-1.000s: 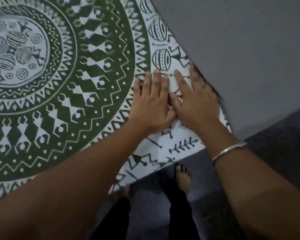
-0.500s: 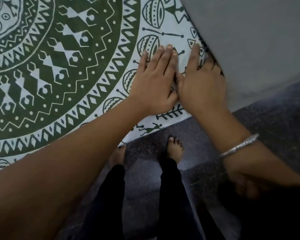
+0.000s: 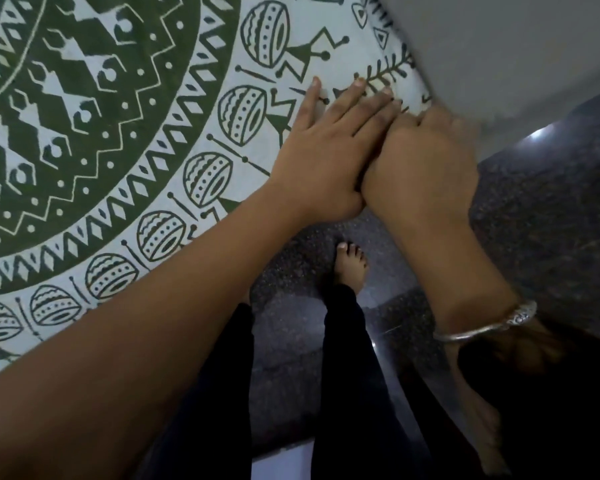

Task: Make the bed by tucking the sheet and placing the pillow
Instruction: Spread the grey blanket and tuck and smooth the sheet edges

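We see the sheet (image 3: 118,133) spread flat and smooth across the upper left of the view. It is white, printed in dark green. Broad rings of zigzags and diamonds form a round mandala, and drum shapes and stick figures line the pale border. Its near edge runs slantwise above the dark floor (image 3: 551,202), and its far corner meets the grey wall (image 3: 499,46).

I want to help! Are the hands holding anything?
The left hand lies flat on the sheet, holding nothing. The right hand hides its fingers at the sheet's edge: cannot tell.
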Demonstrator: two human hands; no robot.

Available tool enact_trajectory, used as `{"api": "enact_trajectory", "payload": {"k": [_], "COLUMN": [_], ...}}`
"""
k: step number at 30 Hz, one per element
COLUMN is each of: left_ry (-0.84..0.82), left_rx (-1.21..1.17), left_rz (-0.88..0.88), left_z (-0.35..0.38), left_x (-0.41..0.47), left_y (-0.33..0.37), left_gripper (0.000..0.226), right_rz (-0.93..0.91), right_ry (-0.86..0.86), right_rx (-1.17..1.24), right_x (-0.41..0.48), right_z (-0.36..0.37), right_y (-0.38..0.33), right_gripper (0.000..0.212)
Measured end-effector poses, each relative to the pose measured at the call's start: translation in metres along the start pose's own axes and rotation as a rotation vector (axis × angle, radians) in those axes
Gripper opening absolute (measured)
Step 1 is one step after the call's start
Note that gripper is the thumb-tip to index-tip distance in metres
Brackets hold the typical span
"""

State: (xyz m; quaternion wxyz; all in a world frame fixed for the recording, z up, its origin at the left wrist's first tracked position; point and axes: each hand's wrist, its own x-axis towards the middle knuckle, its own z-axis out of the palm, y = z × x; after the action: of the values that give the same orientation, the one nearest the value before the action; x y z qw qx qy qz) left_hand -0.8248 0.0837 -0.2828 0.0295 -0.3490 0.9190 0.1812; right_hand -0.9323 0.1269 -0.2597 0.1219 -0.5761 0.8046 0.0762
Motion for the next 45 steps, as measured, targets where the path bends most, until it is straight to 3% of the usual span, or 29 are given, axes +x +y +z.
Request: {"api": "enact_trajectory", "payload": {"k": [3, 7, 14, 17, 22, 25, 27, 29, 33, 35, 38, 43, 45], "left_ry": [0.134, -0.008, 0.032, 0.058, 0.098, 0.138, 0.172, 0.178, 0.07, 0.05, 0.076, 0.123, 0.111], "left_rx": [0.078, 0.176, 0.149, 0.124, -0.042, -0.011, -0.012, -0.039, 0.019, 0.047, 0.031, -0.039, -0.021], "left_rz": [-0.152, -0.285, -0.17, -0.34, -0.512, -0.671, -0.825, -0.93, -0.799, -0.777, -0.883, -1.033, -0.966], "left_z": [-0.002, 0.01, 0.008, 0.008, 0.004, 0.006, 0.005, 0.004, 0.005, 0.003, 0.002, 0.003, 0.004], "left_x": [-0.019, -0.046, -0.056, -0.075, -0.101, -0.123, -0.145, -0.166, -0.193, -0.21, -0.241, -0.289, -0.305], "left_y": [-0.01, -0.018, -0.022, -0.031, -0.048, -0.067, -0.087, -0.104, -0.117, -0.128, -0.148, -0.171, -0.177], "left_gripper": [0.068, 0.069, 0.073, 0.07, 0.061, 0.061, 0.063, 0.065, 0.072, 0.077, 0.079, 0.075, 0.073], "right_rz": [-0.074, -0.352, -0.256, -0.335, -0.501, -0.584, -0.594, -0.559, -0.519, -0.639, -0.834, -0.62, -0.693], "right_ry": [0.174, -0.005, 0.099, 0.16, -0.046, -0.008, 0.047, -0.005, -0.101, -0.103, -0.069, -0.066, -0.073], "right_rx": [0.107, 0.114, 0.205, 0.181, 0.005, -0.01, 0.004, -0.013, -0.11, -0.145, -0.17, -0.129, -0.139], "right_x": [-0.007, -0.008, -0.026, -0.025, -0.014, -0.009, 0.0, 0.01, 0.004, -0.01, -0.019, -0.022, -0.039], "right_z": [0.003, 0.025, 0.03, 0.022, 0.028, 0.028, 0.024, 0.023, 0.027, 0.031, 0.035, 0.041, 0.047], "right_y": [-0.004, -0.013, -0.008, -0.029, -0.084, -0.11, -0.126, -0.14, -0.171, -0.194, -0.225, -0.268, -0.293], "right_gripper": [0.04, 0.058, 0.059, 0.061, 0.061, 0.062, 0.066, 0.068, 0.08, 0.084, 0.078, 0.09, 0.09]}}
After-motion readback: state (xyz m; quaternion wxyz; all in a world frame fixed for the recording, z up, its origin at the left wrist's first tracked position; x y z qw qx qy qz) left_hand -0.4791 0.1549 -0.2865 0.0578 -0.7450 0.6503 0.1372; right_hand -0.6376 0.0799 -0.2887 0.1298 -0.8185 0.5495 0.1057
